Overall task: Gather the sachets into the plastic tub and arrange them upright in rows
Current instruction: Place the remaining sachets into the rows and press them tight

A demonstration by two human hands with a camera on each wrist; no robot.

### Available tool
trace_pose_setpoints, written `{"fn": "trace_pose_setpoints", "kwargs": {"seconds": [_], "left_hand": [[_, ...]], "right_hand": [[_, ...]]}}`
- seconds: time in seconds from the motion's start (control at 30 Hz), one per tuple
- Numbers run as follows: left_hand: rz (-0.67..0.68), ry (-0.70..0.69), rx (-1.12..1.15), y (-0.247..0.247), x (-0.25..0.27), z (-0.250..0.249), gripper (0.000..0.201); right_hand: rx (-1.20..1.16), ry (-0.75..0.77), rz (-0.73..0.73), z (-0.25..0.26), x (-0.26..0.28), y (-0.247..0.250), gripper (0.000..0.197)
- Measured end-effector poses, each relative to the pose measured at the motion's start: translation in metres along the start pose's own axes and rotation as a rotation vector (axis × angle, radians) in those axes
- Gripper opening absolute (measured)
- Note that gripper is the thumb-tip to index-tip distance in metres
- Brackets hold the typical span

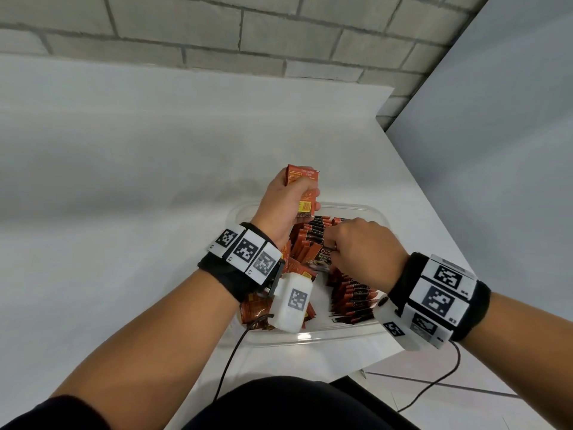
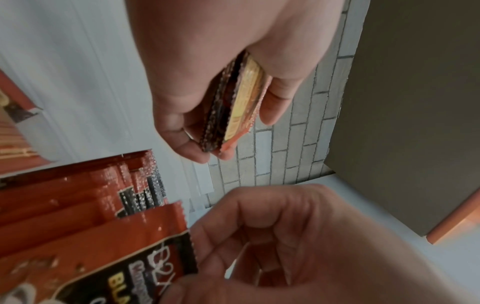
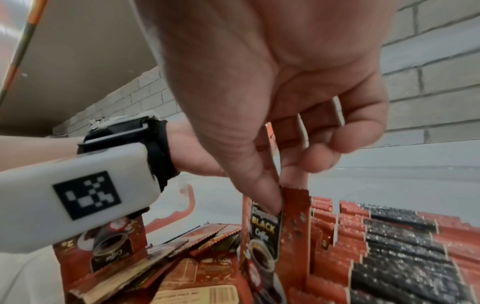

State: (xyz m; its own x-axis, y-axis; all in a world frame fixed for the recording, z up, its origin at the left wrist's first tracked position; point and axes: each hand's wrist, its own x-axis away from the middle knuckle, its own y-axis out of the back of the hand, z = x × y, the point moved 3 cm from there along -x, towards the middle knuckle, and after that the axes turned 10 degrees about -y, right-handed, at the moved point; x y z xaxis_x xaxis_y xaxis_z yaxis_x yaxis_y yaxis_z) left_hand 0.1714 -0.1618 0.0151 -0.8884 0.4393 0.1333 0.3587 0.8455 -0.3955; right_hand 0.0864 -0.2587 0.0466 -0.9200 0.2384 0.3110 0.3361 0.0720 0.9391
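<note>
Left hand raised over the far left corner of the tub; fingers and thumb curled round a small stack of sachets held on edge. Left wrist view shows the stack edge-on, several sachets thick, thumb on one face and fingers on the other.

Right hand lowered into the tub, just below and right of the left hand. Thumb and forefinger pinch the top edge of one upright sachet; other fingers loosely curled above it. The right wrist view has the thumb tip pressed against a neighbouring sachet face printed "BLACK Coffee".

Rows of sachets stand upright and tight together under and right of the right hand, top seams showing red and black. A second run stands beyond the right hand's fingers, directly beneath the left hand.

Loose sachets lie flat or tilted in a heap in the tub's left half, below the left wrist and partly hidden by the white camera housing on it.

Tub sits on the white surface, near its right corner. Brick wall behind. Cables hang from both wrists.
</note>
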Motion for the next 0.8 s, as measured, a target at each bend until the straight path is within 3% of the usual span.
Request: {"fn": "trace_pose_setpoints", "kwargs": {"seconds": [0.37, 0.67, 0.8], "left_hand": [[0.0, 0.013, 0.005, -0.001, 0.001, -0.001, 0.011], [0.011, 0.011, 0.001, -0.001, 0.002, -0.001, 0.01], [0.01, 0.014, 0.006, -0.002, 0.001, -0.001, 0.01]], "right_hand": [[0.008, 0.04, -0.031, 0.005, 0.001, 0.001, 0.005], [0.053, 0.074, 0.072, 0.009, -0.011, -0.009, 0.014], [0.132, 0.103, 0.069, 0.015, -0.016, -0.008, 0.008]]}}
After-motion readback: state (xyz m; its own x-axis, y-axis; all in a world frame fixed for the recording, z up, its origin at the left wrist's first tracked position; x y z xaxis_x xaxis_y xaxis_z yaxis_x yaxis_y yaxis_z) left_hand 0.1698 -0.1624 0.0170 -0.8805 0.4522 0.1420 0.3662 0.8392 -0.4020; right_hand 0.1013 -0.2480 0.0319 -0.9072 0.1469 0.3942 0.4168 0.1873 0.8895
